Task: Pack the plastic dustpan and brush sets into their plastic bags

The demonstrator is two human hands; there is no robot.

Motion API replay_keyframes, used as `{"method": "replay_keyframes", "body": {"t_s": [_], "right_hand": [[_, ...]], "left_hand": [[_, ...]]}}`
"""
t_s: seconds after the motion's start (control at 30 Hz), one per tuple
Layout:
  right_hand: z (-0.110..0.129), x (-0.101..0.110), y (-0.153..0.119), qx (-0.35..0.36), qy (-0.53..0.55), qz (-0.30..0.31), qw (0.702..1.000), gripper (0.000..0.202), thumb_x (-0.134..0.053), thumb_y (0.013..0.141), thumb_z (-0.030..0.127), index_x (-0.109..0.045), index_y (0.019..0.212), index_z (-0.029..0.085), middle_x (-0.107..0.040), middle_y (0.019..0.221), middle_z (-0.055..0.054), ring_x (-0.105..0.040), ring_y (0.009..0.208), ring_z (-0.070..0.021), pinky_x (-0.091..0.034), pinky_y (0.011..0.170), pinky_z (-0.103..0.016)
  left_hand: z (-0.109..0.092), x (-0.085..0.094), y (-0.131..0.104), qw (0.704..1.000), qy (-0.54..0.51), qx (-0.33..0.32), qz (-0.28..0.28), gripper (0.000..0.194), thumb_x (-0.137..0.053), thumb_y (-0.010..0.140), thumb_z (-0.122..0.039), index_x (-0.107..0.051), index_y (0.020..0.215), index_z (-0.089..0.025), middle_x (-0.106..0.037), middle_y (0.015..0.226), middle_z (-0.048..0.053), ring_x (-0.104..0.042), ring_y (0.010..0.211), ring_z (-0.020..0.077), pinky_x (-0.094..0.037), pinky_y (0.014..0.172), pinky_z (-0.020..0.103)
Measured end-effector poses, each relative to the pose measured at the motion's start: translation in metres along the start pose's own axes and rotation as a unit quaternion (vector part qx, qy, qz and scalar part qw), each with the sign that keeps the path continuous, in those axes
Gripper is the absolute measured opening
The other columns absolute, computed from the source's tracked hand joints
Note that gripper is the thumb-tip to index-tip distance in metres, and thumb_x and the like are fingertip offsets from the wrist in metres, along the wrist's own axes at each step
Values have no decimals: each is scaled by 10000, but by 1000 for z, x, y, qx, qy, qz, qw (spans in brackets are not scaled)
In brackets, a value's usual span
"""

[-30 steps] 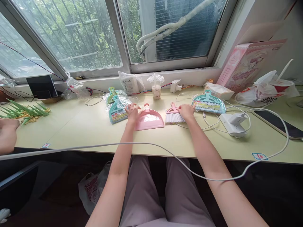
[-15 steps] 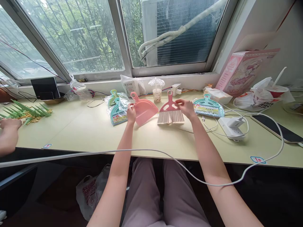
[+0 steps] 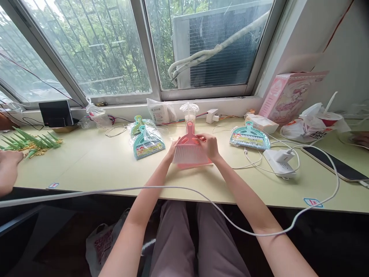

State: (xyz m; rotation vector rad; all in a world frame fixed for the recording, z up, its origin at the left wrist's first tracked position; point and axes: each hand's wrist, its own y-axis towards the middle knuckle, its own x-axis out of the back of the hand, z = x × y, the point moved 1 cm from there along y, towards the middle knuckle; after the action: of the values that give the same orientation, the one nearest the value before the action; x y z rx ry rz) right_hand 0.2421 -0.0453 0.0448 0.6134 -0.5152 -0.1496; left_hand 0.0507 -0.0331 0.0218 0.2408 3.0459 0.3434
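A small pink hand broom (image 3: 190, 153) lies in front of the pink dustpan (image 3: 187, 166), hiding most of it. My right hand (image 3: 210, 146) is closed on the broom's right side, near the top of its bristles. At the left edge of the pair, my left hand (image 3: 172, 149) grips the dustpan, its fingertips partly behind the broom. To the left sit a wrapped teal brush-and-dustpan set (image 3: 148, 142) and a green one (image 3: 138, 124). Another teal set (image 3: 250, 135) lies to the right of my hands.
Behind the broom stands a lidded drink cup (image 3: 189, 109). A power strip (image 3: 279, 163), a phone (image 3: 336, 163) and loose cables lie on the right; a white cable (image 3: 178, 187) crosses in front of the table. Another person's hand (image 3: 10, 165) is beside green plant pieces (image 3: 31, 142).
The broom has moved left and the dustpan right, so the broom now overlaps the dustpan. Both hands have come closer together. The view has tilted slightly upward.
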Motion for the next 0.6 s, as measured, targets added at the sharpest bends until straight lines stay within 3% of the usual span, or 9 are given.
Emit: {"method": "replay_keyframes", "body": {"t_s": [0.1, 0.2, 0.37, 0.43, 0.53, 0.6], "right_hand": [[-4, 3, 3, 5, -23, 8, 1000, 288, -592, 932, 466, -771, 984, 247, -775, 970, -69, -710, 794, -219, -530, 758, -336], [-6, 2, 2, 1, -61, 2, 998, 225, -592, 943, 388, -768, 987, 255, -772, 1008, -59, -704, 813, -213, -511, 764, -324], [-3, -5, -7, -3, -155, -32, 987, 159, -611, 931, 327, -756, 956, 265, -759, 991, -70, -658, 962, -259, -498, 795, -351], [0, -6, -8, 21, -172, -65, 983, 157, -619, 921, 330, -741, 996, 266, -721, 1135, -95, -609, 1098, -290, -490, 879, -402], [2, -4, -5, 35, -124, -71, 989, 319, -636, 901, 350, -659, 1205, 257, -597, 1376, -119, -554, 1243, -306, -458, 984, -462], [0, -4, -1, 14, -22, 4, 1000, 379, -621, 905, 378, -627, 1261, 246, -630, 1347, -113, -598, 1214, -282, -479, 980, -435]], "left_hand": [[-2, 8, 0, 1000, -4, 27, 0, 653, -621, 789, -734, -762, 1054, -155, -770, 1060, 118, -692, 1072, 314, -528, 909, 407], [-8, 16, -1, 1000, 21, -4, 6, 719, -573, 793, -775, -751, 1116, -158, -772, 1052, 103, -698, 1035, 303, -536, 879, 390], [-9, 11, -1, 997, 59, -41, 16, 689, -772, 709, -626, -716, 1212, -160, -737, 1174, 112, -695, 1028, 291, -545, 867, 381], [-8, 8, -1, 996, 72, -45, 10, 672, -800, 700, -570, -710, 1223, -158, -737, 1165, 114, -699, 998, 290, -553, 838, 386], [-9, 5, -3, 993, 90, -73, -10, 580, -748, 764, -555, -725, 1194, -166, -727, 1192, 115, -690, 1041, 299, -547, 862, 391], [-11, 3, -5, 990, 104, -98, -14, 528, -719, 799, -547, -736, 1167, -168, -724, 1203, 117, -675, 1091, 307, -535, 900, 392]]}}
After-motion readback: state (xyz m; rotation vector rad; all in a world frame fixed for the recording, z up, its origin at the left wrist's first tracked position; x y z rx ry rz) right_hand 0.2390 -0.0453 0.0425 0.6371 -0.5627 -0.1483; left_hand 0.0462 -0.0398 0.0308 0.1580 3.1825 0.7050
